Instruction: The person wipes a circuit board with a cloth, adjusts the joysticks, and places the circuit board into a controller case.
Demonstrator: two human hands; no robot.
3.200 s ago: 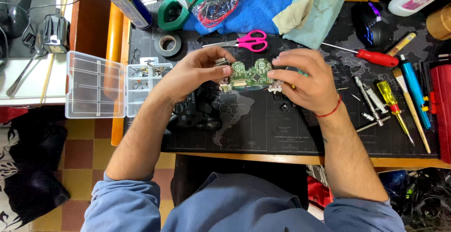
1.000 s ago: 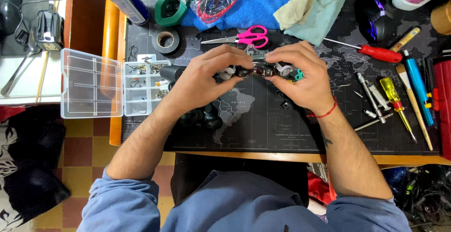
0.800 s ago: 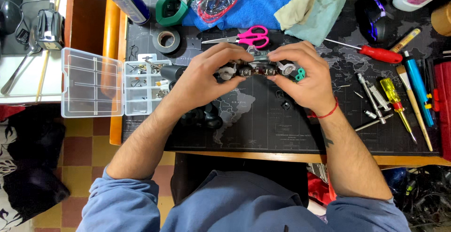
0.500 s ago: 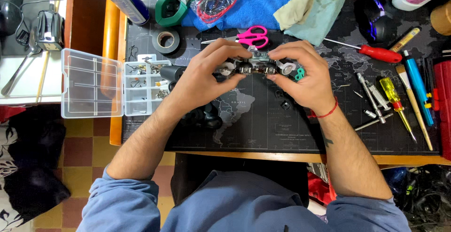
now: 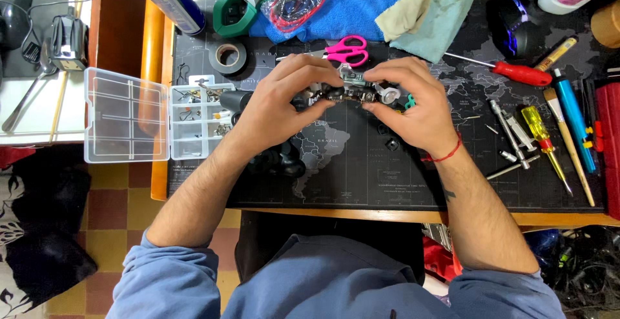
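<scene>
Dark map-printed matting covers the counter (image 5: 400, 183), and I take the pink scissors (image 5: 347, 49) as my landmark. Just below them I hold a small circuit board assembly (image 5: 352, 92) edge-on above the mat. My left hand (image 5: 281, 106) is curled closed around its left end; my right hand (image 5: 413, 102) pinches its right end with bent fingers. Far left of the scissors sits an open clear parts box (image 5: 158, 124). Right of them lies a red-handled screwdriver (image 5: 513, 70).
</scene>
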